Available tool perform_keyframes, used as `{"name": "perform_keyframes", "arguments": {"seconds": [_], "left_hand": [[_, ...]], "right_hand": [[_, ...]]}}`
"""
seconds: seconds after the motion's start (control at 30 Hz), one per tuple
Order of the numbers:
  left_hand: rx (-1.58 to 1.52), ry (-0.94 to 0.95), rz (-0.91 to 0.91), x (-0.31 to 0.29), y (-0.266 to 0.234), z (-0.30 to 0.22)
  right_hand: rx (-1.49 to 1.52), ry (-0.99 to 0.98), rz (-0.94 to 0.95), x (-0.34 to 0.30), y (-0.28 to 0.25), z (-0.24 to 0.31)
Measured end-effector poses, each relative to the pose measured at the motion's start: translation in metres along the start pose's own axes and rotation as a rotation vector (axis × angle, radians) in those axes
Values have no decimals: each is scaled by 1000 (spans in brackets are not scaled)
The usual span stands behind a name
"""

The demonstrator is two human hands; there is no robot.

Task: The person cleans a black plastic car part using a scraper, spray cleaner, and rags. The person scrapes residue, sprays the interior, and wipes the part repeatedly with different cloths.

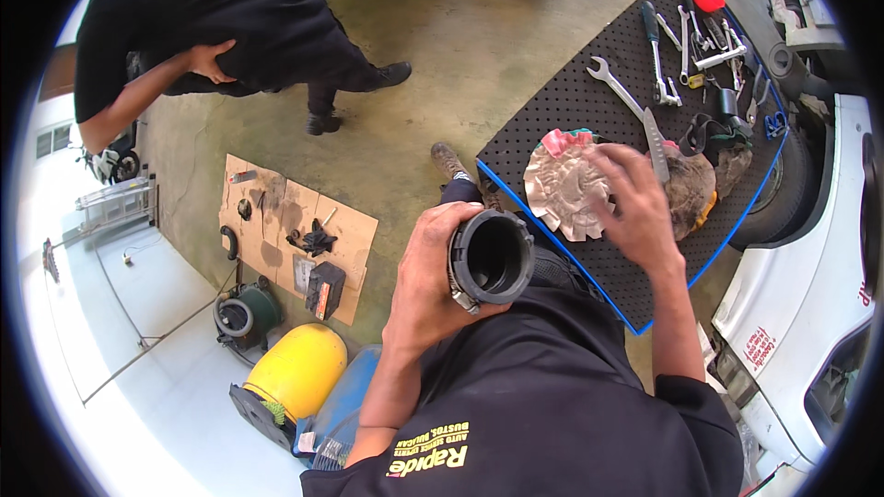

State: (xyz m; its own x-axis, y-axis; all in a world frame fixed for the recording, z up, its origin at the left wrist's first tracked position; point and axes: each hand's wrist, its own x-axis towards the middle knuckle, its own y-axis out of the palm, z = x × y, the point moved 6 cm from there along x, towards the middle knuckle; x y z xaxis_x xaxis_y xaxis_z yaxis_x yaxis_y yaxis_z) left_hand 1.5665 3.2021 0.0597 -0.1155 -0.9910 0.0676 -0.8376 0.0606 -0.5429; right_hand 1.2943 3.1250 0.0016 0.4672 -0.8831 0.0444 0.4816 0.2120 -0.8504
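My left hand (425, 267) is wrapped round a short black rubber hose (522, 269). Its wide round mouth is turned up toward me, and a metal clamp band shows at its side. My right hand (638, 212), slightly blurred, hovers at the right edge of a crumpled round beige cloth (562, 189) with its fingers spread. Whether the fingertips touch the cloth I cannot tell. Beside that hand lies a dirty brown rag (691, 191), with a knife-like blade (656, 145) on its upper left. The cloth and rag rest on a black perforated board (543, 120) edged in blue.
Farther up the board are a combination wrench (615, 87), a ratchet (655, 51) and several other tools. A white vehicle (792, 267) stands at right. Cardboard (267, 221) with parts lies on the floor, near a yellow drum (299, 368). Another person (212, 18) stands at upper left.
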Motion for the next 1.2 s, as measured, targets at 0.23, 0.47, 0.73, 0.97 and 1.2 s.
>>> {"name": "perform_keyframes", "arguments": {"seconds": [0.23, 0.47, 0.73, 0.97, 1.2], "left_hand": [[-110, -25, -58, 2, -4, 0], [-91, -72, -152, -4, -5, 0], [-168, -8, -134, -9, 5, 4], [-174, 58, -60, 1, 16, 4], [-186, 104, -51, 8, 18, -2]], "right_hand": [[-63, -59, 12, -10, 39, -9], [-122, -22, -41, -7, 29, 5], [-441, 805, -696, -93, -58, -100], [246, 843, -881, -140, -80, -107], [-435, 179, -348, -97, -54, -24]]}}
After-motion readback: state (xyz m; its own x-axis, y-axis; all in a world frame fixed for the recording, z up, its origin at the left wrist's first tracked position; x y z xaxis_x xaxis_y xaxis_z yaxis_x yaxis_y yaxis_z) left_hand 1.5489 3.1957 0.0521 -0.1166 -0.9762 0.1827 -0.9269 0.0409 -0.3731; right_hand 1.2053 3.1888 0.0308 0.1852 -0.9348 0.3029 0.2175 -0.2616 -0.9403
